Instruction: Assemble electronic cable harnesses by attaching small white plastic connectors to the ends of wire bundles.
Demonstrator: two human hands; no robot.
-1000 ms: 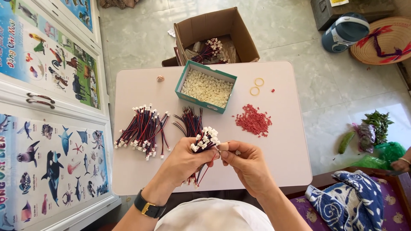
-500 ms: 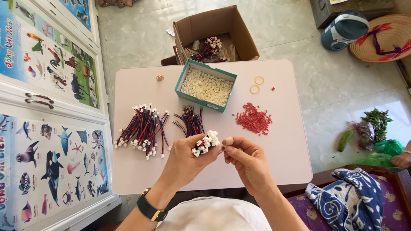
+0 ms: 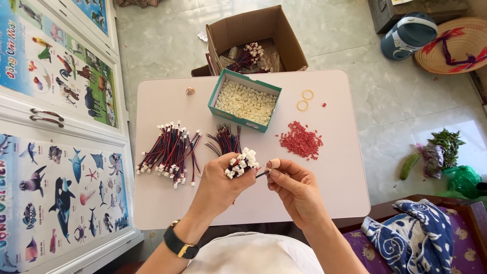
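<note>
Just below the centre of the frame, the left hand (image 3: 220,185) was closed around a bundle of red and black wire leads with white connectors (image 3: 241,163), the connector ends sticking up above the fist. The right hand (image 3: 294,187), touching it from the right, pinched a single thin dark wire (image 3: 262,174) between thumb and fingertips, right beside the connector heads. A black wristwatch with a gold buckle (image 3: 178,244) sat on the left wrist.

Both hands hovered over a pale pink folding table (image 3: 335,167). To the left of the hands lay a loose pile of finished red and black leads (image 3: 170,152); a smaller dark bunch of wires (image 3: 225,139) lay just above the fist. At upper centre stood a teal cardboard tray of small white connector housings (image 3: 246,104), and to the right of centre a heap of small red pieces (image 3: 302,139). Two yellow rubber bands (image 3: 305,100) lay near the table's upper right edge. Beyond the table, at the top of the frame, an open brown carton (image 3: 284,38) held more wired leads
</note>
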